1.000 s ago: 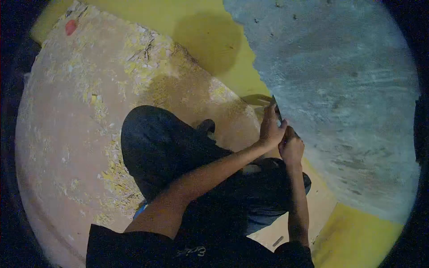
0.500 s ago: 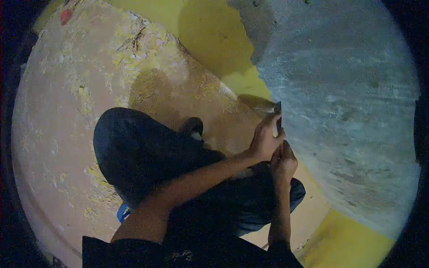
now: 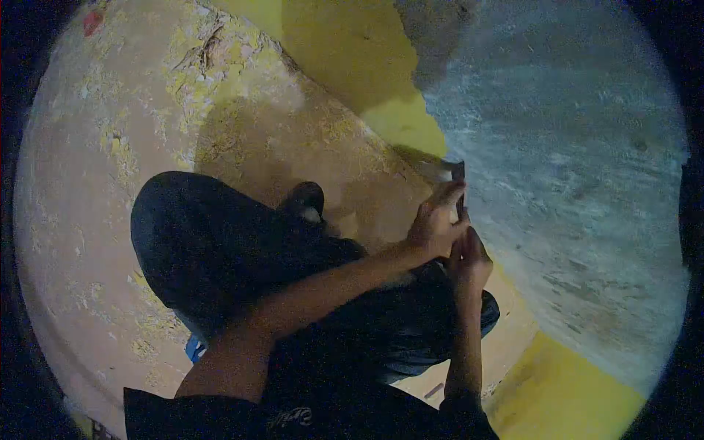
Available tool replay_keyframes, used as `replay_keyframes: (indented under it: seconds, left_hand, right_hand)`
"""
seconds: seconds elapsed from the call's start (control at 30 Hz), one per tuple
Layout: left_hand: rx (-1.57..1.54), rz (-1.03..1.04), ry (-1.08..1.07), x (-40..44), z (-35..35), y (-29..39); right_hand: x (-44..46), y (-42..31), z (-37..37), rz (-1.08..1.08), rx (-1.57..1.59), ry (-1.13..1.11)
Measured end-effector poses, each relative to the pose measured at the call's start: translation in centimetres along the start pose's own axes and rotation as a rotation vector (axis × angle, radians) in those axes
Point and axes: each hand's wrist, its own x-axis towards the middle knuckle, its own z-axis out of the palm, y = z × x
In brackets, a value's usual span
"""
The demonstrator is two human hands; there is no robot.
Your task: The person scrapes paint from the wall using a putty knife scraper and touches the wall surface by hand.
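Note:
Both my hands grip one narrow dark scraper (image 3: 458,172), its end against the wall along the border between yellow paint (image 3: 400,121) and bare grey wall (image 3: 565,161). My left hand (image 3: 434,227) is closed around the part nearer the blade. Just below it, my right hand (image 3: 471,265) wraps the lower end. Fingers hide most of the tool, so its handle cannot be made out.
Yellow flakes and peeled scraps (image 3: 213,55) litter the pale floor (image 3: 81,205). A small red object (image 3: 92,23) lies at the far left. My bent knee (image 3: 172,220) and shoe (image 3: 304,202) are beside the wall. More yellow paint (image 3: 579,396) covers the lower right.
The view has shifted slightly, so the floor and my legs appear further left. The scraper's end sits at a slightly different angle against the wall; both hands keep their hold.

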Motion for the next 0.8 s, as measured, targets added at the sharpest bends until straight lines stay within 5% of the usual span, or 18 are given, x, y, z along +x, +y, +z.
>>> replay_keyframes:
  seconds: [0.1,0.17,0.2,0.3,0.57,0.73,0.8]
  left_hand:
    - [-0.013,-0.050,0.018,0.3,-0.2,-0.4]
    - [-0.084,-0.258,-0.087,1.3,-1.6,-0.1]
    - [-0.016,0.099,0.035,0.9,-1.0,-0.8]
    - [0.016,0.176,0.140,0.5,0.0,-0.5]
    - [-0.047,-0.021,0.079,0.5,-0.3,-2.1]
    - [0.001,0.148,0.025,0.6,-0.3,-2.5]
    - [-0.078,-0.018,0.154,0.9,0.7,-3.7]
  right_hand:
    - [0.8,0.9,2.2,-0.075,-0.082,-0.051]
    - [0.8,0.2,1.8,-0.126,-0.141,-0.117]
    - [0.3,-1.1,0.0,-0.051,-0.057,-0.074]
    - [0.9,-1.5,0.0,-0.068,-0.031,0.005]
    - [-0.1,-0.1,3.1,-0.092,-0.088,0.066]
    - [0.3,-0.3,2.3,-0.112,-0.059,0.153]
    - [1.2,0.3,3.6,-0.137,-0.124,0.060]
